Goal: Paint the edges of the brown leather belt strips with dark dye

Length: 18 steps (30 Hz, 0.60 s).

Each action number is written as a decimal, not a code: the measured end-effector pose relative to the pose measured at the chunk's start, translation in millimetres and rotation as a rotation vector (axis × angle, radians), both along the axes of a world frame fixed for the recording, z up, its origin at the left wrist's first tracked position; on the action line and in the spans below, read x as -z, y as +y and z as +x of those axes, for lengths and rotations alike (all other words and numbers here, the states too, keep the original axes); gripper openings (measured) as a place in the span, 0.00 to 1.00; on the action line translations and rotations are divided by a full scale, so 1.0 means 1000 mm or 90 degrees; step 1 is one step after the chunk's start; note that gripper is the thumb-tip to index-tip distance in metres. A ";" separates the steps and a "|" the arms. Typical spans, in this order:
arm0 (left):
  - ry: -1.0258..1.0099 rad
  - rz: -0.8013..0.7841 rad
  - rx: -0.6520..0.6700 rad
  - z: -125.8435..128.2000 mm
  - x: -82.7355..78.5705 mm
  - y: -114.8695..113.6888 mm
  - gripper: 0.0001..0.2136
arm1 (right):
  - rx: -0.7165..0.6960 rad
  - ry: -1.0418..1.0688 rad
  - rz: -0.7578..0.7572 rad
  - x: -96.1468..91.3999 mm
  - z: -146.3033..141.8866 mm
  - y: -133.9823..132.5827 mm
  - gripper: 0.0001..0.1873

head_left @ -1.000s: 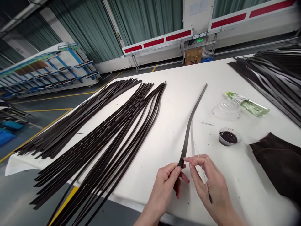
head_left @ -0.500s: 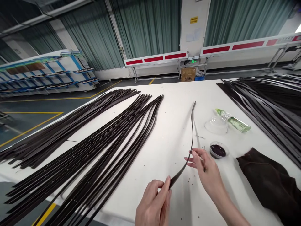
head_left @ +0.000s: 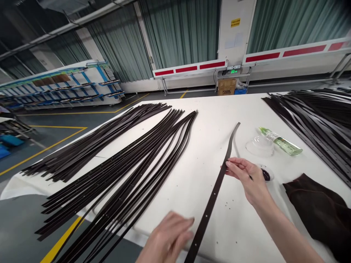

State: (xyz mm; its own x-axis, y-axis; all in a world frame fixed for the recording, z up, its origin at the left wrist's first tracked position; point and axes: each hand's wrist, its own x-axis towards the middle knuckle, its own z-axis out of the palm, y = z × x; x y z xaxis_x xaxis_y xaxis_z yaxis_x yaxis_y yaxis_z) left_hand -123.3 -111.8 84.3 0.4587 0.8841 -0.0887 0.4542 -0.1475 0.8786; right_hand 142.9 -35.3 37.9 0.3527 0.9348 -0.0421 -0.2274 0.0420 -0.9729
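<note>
my left hand (head_left: 168, 237): off the strip (head_left: 212, 199), now blurred just left of it | my right hand (head_left: 246, 176): farther along than a second ago, now partly hiding the cup (head_left: 266, 174) | strip: holed face showing, mostly edge-on half a second ago

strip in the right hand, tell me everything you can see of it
The strip is long, narrow, flat and dark brown to black, leather-like, with small pale spots that look like punched holes along its nearer stretch. The right hand pinches it partway along; beyond, it bends towards its greyer far end. It slants over the white table, its near end out of frame. The blurred left hand is beside it, seemingly not touching.
</note>
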 end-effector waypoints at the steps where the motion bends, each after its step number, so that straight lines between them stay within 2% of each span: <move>1: -0.029 -0.047 -0.023 0.009 -0.005 0.011 0.13 | 0.001 -0.009 0.005 0.000 0.004 -0.002 0.24; 2: -0.066 -0.109 -0.034 0.019 -0.008 0.022 0.14 | 0.003 -0.020 0.011 0.000 0.008 -0.004 0.23; 4: -0.195 -0.296 0.008 0.045 -0.006 0.043 0.15 | 0.007 -0.048 0.023 -0.001 0.017 -0.005 0.22; 6: -0.323 -0.469 0.073 0.071 0.003 0.058 0.15 | 0.007 -0.081 0.035 -0.002 0.026 -0.005 0.22; 8: -0.400 -0.572 0.098 0.090 0.015 0.066 0.13 | 0.002 -0.117 0.045 -0.005 0.034 -0.003 0.22; 12: -0.454 -0.648 0.092 0.113 0.032 0.076 0.13 | 0.007 -0.207 0.039 -0.014 0.054 -0.006 0.20; 18: -0.411 -0.644 0.063 0.131 0.039 0.107 0.13 | 0.145 -0.503 -0.041 -0.021 0.104 -0.029 0.27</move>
State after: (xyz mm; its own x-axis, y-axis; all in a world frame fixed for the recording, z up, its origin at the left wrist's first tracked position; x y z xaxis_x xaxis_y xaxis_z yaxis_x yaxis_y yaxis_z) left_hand 7.8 -5.0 45.2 0.7356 0.5057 -0.4506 -0.0862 0.7297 0.6783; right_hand 246.8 -64.3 59.4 0.4808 0.8414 0.2466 0.5329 -0.0570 -0.8443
